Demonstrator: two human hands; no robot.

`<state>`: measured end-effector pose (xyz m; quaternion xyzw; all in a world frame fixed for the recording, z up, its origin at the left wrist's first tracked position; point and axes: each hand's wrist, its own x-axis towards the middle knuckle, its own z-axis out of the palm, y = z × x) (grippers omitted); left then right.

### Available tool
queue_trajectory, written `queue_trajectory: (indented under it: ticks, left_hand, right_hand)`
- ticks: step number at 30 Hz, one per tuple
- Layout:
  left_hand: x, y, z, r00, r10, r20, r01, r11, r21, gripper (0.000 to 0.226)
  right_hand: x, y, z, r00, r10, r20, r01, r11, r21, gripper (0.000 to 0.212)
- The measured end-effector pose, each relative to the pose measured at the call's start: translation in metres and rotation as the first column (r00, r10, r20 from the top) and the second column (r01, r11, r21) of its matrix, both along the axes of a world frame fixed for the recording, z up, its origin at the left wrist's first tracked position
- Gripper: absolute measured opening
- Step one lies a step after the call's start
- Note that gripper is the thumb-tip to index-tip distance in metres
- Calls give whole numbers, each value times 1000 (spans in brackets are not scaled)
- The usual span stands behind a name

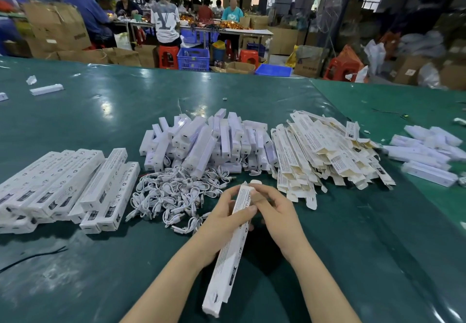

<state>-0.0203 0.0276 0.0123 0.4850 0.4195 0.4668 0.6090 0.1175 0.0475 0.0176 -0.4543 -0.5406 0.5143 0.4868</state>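
both hands grip one long white box [227, 267]. i see my left hand [224, 219] curled round its upper part, thumb across the printed face, and my right hand [274, 211] pinching it near the top end. it slants above the green table [100, 272], lower end toward me. just beyond lies a tangle of white cables [176, 194], behind that a heap of white bars [201, 141], flat cartons [327, 154] to the right, packed boxes [63, 184] to the left.

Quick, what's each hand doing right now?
Left hand: closed, gripping the box.
Right hand: closed, pinching the box near its top end.
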Motion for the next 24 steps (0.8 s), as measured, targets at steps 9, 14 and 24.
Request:
queue_trajectory:
  ticks: [9,14,24]
  left_hand:
    - [5,-2,4,991,62,-120,-62,998,3,22]
    - [7,0,4,986,58,-157,-52,998,37,18]
    - [5,-2,4,993,45,-112,-44,999,11,19]
  right_hand:
    - [-3,-1,-1,999,-29,-32,28,999,-28,12]
    - [-3,-2,0,1000,2,19,-2,1000,-2,15]
    - [-2,-2,5,999,-14,-46,12,999,-39,18]
